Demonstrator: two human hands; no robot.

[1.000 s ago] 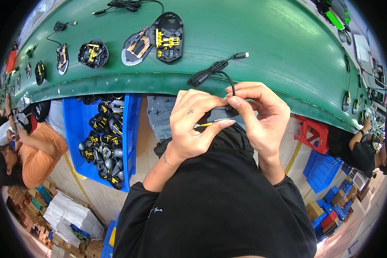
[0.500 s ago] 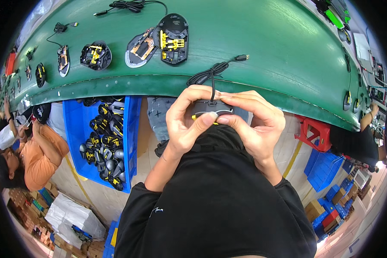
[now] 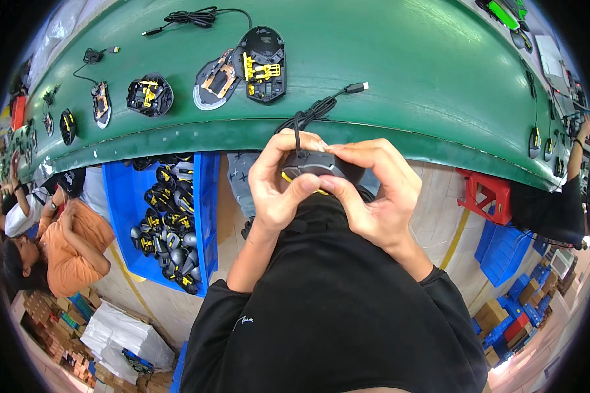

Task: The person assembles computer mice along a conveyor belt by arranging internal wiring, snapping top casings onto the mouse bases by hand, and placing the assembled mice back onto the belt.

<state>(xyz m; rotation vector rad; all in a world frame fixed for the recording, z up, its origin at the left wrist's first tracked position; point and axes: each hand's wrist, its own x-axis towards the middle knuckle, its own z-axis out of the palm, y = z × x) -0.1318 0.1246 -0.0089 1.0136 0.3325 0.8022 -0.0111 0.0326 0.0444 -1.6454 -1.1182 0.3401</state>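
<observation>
A black computer mouse with yellow trim sits between my two hands just off the near edge of the bench. My left hand wraps its left side, thumb pressed on the edge nearest me. From the other side my right hand grips it, thumb tip touching the left thumb. The mouse's black cable rises over the front and lies bundled on the bench, plug pointing right. Beyond, an upturned mouse shell with yellow inner parts overlaps a mouse base carrying a circuit board.
Along the green bench lie more mouse parts, including a black shell at left. Below its edge, a blue bin holds many mouse shells. A red stool stands right. Co-workers sit at both sides, one in an orange shirt.
Both hands have tilted the mouse, so more of its dark top shows and the yellow edge turns toward me. My right fingers have shifted along it. The whole view has moved slightly.
</observation>
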